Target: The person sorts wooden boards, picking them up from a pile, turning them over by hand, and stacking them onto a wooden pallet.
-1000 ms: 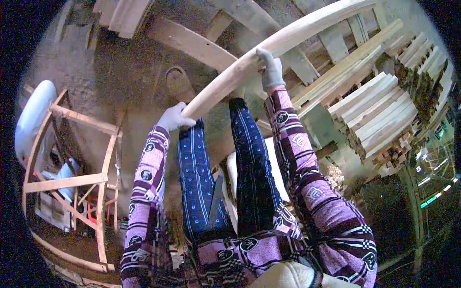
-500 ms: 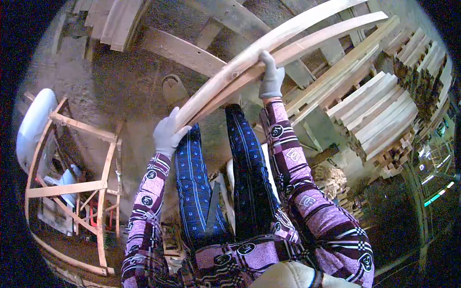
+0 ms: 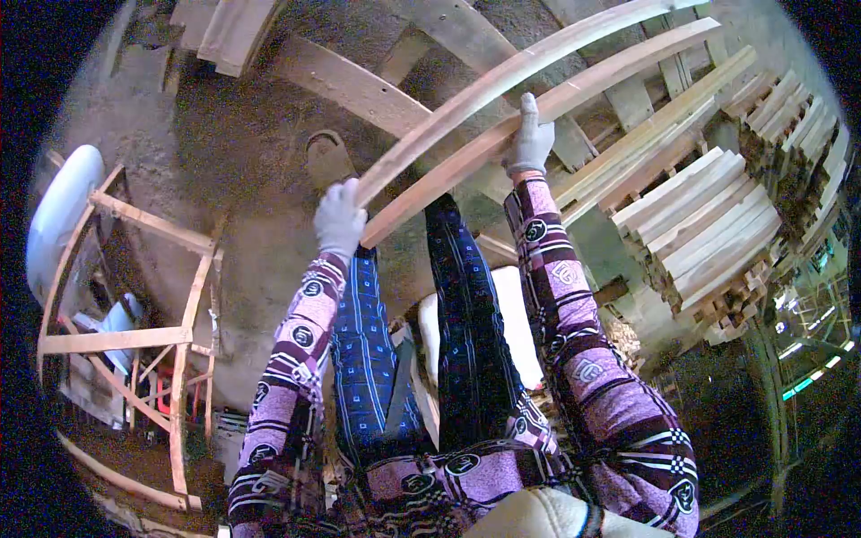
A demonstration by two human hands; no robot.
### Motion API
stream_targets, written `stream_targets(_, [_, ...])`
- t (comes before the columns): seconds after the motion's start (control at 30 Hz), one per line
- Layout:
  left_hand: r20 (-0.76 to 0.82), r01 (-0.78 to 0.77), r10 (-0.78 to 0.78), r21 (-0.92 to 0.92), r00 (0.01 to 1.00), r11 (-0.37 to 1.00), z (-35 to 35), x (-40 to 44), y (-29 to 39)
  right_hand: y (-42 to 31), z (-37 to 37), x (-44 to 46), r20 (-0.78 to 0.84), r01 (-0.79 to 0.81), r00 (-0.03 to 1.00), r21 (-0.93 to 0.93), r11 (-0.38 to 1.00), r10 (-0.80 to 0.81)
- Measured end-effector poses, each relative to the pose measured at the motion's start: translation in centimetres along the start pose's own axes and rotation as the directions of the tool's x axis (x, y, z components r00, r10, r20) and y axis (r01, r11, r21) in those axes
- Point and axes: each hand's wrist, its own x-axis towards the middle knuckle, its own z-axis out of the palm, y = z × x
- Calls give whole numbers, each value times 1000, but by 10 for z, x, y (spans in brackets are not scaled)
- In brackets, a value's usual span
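Two long curved wooden strips reach from my lap toward the upper right, with a gap between them. My left hand (image 3: 341, 218), in a pale glove, is closed at their near ends. It grips the end of the farther strip (image 3: 466, 97); the nearer strip (image 3: 448, 176) ends right beside its fingers, and whether it is also held is hard to see. My gloved right hand (image 3: 531, 139) is closed around the nearer strip partway along, thumb on top. Both strips are held above the floor, past my knees.
A wooden frame (image 3: 117, 341) stands at the left beside a white rounded object (image 3: 65, 215). Stacked wood pieces (image 3: 700, 229) are on the right, alongside long boards (image 3: 659, 134). More planks (image 3: 354, 85) lie on the floor ahead. A sandal (image 3: 330, 160) is beyond my left hand.
The two strips, close together before, have spread apart. My left hand has shifted right and slightly away from me. My right hand has moved right and now grips only the nearer strip.
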Motion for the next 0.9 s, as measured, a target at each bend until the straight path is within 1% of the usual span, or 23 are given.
stream_targets(0.07, [88, 64, -64, 12, 994, 998, 2, -7, 15, 3, -1, 8, -95, 27, 995, -47, 999, -32])
stream_targets(0.1, [130, 107, -109, 25, 986, 994, 0, -9, 22, 5, -7, 13, -94, 33, 995, -44, 998, -37])
stream_targets(0.17, [111, 122, -125, 33, 986, 992, 7, -10, 28, -5, -19, 14, -229, 85, 960, -313, 946, -162])
stream_targets(0.2, [103, 138, -144, 64, 984, 988, 10, -10, 29, -12, -29, 16, -228, -5, 965, -511, 859, -130])
stream_targets(0.23, [83, 161, -169, 99, 982, 982, 8, -7, 30, -17, -38, 22, -227, -80, 968, -678, 730, -104])
stream_targets(0.27, [52, 169, -172, 56, 984, 984, -1, -3, 35, -24, -45, 24, -214, 5, 962, -605, 796, -168])
stream_targets(0.3, [107, 198, -202, 43, 974, 979, -6, 7, 36, -30, -50, 27, -206, 89, 952, -521, 849, -226])
stream_targets(0.37, [-186, 70, -89, -104, 979, 992, -19, 17, 40, -29, -55, 38, -220, 160, 908, -606, 779, -358])
stream_targets(0.4, [-219, 67, -89, -108, 972, 992, -23, 26, 44, -29, -48, 41, -204, 175, 911, -597, 783, -360])
stream_targets(0.47, [-256, 29, -63, -131, 965, 991, -31, 47, 48, -55, -25, 29, -44, 404, 852, -579, 708, -522])
stream_targets(0.5, [-265, -17, -32, -179, 964, 984, -36, 55, 50, -66, -8, 20, -39, 412, 849, -573, 708, -526])
stream_targets(0.53, [-314, -30, -40, -216, 948, 976, -37, 61, 50, -79, 19, 10, 88, 490, 861, -407, 771, -501])
stream_targets(0.57, [-365, -47, -49, -250, 930, 967, -35, 69, 47, -91, 45, 1, 217, 532, 844, -222, 817, -491])
stream_targets(0.6, [-375, -47, -53, -251, 926, 967, -35, 80, 40, -103, 70, -5, 304, 526, 832, -166, 834, -464])
stream_targets(0.63, [-437, -43, -275, -591, 856, 805, -35, 93, 29, -111, 93, -10, 390, 511, 812, -112, 852, -435])
stream_targets(0.67, [-401, -96, -494, -841, 771, 532, -39, 103, 20, -115, 113, -11, 462, 396, 822, -41, 917, -334])
stream_targets(0.7, [-279, -236, -641, -959, 715, 154, -72, 110, 14, -116, 135, -12, 538, 269, 809, 16, 963, -235])
stream_targets(0.73, [-305, -211, -737, -952, 603, 221, -101, 118, 3, -113, 157, -11, 557, 290, 788, 37, 956, -260])
stream_targets(0.77, [-356, -311, -725, -928, 590, 203, -138, 119, 0, -108, 176, -12, 574, 310, 768, 55, 949, -284])
stream_targets(0.8, [-554, -198, -647, -818, 524, 540, -147, 137, -35, -110, 190, -16, 576, 313, 766, 53, 948, -285])
stream_targets(0.83, [-451, -353, -682, -890, 576, 290, -176, 153, -38, -116, 202, -20, 566, 354, 756, 68, 933, -328])
stream_targets(0.87, [-546, -217, -540, -803, 641, 555, -180, 181, -87, -121, 208, -24, 558, 398, 742, 79, 914, -372])
stream_targets(0.9, [-555, -228, -488, -785, 674, 576, -200, 196, -92, -124, 211, -25, 563, 408, 737, 68, 910, -373])
